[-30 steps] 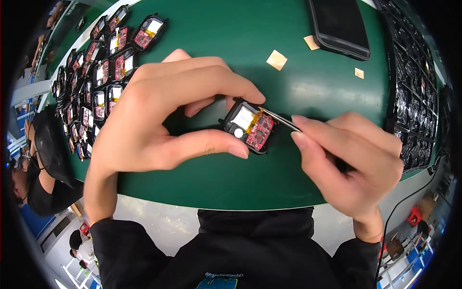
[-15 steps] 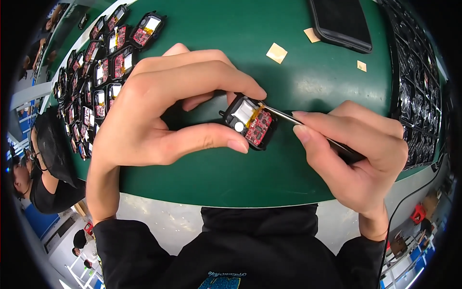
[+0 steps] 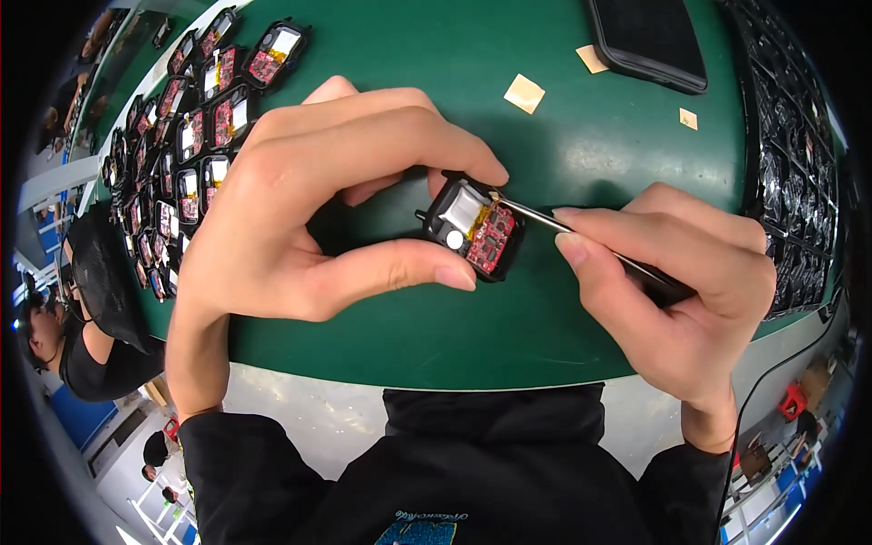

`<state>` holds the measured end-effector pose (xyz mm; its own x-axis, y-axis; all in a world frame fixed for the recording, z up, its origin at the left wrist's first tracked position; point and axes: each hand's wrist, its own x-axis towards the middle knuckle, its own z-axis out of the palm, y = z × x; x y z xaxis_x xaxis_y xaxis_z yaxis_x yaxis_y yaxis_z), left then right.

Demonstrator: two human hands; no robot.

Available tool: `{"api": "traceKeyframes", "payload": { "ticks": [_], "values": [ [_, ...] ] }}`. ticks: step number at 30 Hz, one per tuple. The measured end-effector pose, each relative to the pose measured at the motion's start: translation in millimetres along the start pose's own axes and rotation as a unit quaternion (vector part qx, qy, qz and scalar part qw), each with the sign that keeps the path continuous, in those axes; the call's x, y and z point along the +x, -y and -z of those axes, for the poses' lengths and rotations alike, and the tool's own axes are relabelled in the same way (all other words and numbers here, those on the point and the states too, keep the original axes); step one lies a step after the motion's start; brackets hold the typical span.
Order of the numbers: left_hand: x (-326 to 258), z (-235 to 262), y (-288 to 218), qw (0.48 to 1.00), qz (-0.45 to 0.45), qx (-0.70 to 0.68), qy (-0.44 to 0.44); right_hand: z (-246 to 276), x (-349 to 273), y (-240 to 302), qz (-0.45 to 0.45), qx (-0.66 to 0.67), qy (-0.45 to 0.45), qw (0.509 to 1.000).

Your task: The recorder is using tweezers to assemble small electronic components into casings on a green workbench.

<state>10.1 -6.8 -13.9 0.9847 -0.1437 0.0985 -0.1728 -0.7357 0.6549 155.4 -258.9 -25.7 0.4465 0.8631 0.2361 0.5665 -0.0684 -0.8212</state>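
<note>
Between the thumb and forefinger of my left hand (image 3: 272,200) is a small black device housing (image 3: 518,243), its open side facing up. Inside it sit a red circuit board (image 3: 493,242), a silver battery (image 3: 464,210), a round white part (image 3: 455,240) and some yellow tape (image 3: 479,221). My right hand (image 3: 681,282) pinches slim metal tweezers (image 3: 538,214), dark toward the rear. Their tip meets the housing's upper right corner beside the tape, near my left fingertip; what exactly it touches is too small to tell.
Many similar open housings (image 3: 231,118) crowd the green table (image 3: 436,341) at the left. Black trays (image 3: 792,182) line the right edge. Toward the back lie a black phone (image 3: 647,41) and small cream paper squares (image 3: 524,94). Another person (image 3: 91,350) sits at far left.
Almost nothing differs. The whole view has shifted slightly; both hands keep their grips, and the tweezers' tip stays at the same corner of the housing.
</note>
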Motion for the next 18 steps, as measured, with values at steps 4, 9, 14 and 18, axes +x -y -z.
{"api": "traceKeyframes", "payload": {
  "ticks": [4,9,14,18],
  "values": [
    [2.8,1.0,2.1,0.999,-0.036,0.017,-0.001,-3.0,-0.7,-0.7,0.004,0.010,-0.019,1.000],
    [0.6,3.0,1.8,0.999,-0.028,0.018,0.013,-4.1,-1.0,-2.3,0.012,0.007,-0.006,1.000],
    [3.0,2.4,2.2,0.999,-0.031,-0.005,0.005,-2.1,-2.0,-1.7,0.025,0.008,-0.011,1.000],
    [1.5,3.7,0.8,1.000,0.012,-0.004,0.022,-4.6,-0.6,-3.7,0.034,0.000,-0.002,0.999]
  ]
}}
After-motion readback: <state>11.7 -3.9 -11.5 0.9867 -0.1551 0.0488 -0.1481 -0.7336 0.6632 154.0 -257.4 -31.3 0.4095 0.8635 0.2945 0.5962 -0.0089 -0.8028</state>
